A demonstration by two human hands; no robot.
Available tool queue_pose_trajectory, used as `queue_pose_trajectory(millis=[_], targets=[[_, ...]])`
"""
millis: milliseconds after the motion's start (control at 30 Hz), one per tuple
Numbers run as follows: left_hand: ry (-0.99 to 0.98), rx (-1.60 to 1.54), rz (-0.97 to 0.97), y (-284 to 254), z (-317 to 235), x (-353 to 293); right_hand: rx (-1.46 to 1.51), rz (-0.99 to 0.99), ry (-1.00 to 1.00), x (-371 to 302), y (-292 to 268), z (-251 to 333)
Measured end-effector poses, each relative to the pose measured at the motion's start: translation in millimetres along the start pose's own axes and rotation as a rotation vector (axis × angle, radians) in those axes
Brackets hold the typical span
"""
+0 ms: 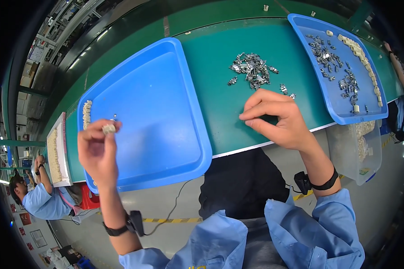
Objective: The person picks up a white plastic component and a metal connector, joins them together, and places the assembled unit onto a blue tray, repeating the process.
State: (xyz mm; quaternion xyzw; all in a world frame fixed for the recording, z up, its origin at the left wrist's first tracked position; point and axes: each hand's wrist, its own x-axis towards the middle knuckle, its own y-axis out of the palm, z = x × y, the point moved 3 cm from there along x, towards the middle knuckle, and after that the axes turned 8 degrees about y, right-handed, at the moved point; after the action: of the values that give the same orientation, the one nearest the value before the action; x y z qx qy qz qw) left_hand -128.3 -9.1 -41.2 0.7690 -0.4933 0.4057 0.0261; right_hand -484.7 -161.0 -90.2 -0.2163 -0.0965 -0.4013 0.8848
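Between the thumb and fingers of my left hand (98, 154) is a small cream-coloured block (108, 129), raised over the left side of a big blue tray (189, 85). A row of similar cream blocks (86, 112) lines that tray's left wall, and a tiny metal piece (115, 117) shows just beyond my fingers. My right hand (283, 122) is over the green table (215, 107), thumb and fingertips pinched together. Whether a small part sits in that pinch cannot be made out. Beyond it lies a heap of small shiny metal parts (253, 71), with a few strays near my knuckles.
At the right, another blue tray (321, 101) holds metal parts and a curved row of cream pieces. Under it stands a clear plastic bin (368, 152). Far left, a white tray (63, 168) of cream pieces is near a seated co-worker (45, 199). Another person is at the far right.
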Motion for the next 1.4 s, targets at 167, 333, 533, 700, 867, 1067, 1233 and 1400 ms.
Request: queue_pose_trajectory(millis=[167, 333, 533, 700, 867, 1067, 1233, 1400], targets=[[0.036, -0.167, -0.076, 65.3, -66.6, -29.1, 0.162, 0.007, -0.054, -6.9, 5.6, 27.3], [-0.003, -0.424, -0.1, 111.0, -86.1, -48.8, 0.329, -0.004, -0.121, -15.2, 15.1, 52.0], [-0.153, -0.694, -0.092, 150.5, -93.0, -64.3, 0.214, -0.042, -0.207, -22.6, 2.4, 75.6], [-0.282, -0.892, -0.021, 169.1, -93.0, -76.8, 0.056, -0.041, -0.306, -18.0, -7.2, 87.4], [-0.354, -0.9, -0.027, 176.8, -100.8, -80.3, -0.073, 0.071, -0.293, -18.8, -10.4, 94.1], [-0.33, -0.835, -0.016, 178.4, -102.5, -84.0, -0.133, 0.138, -0.273, -19.5, -10.4, 94.9], [-0.302, -0.814, 0.02, 177.0, -102.2, -81.4, -0.144, 0.156, -0.245, -19.3, -10.6, 96.1], [-0.264, -0.753, 0.056, 174.3, -106.0, -79.1, -0.196, 0.192, -0.235, -20.3, -11.4, 101.9]])
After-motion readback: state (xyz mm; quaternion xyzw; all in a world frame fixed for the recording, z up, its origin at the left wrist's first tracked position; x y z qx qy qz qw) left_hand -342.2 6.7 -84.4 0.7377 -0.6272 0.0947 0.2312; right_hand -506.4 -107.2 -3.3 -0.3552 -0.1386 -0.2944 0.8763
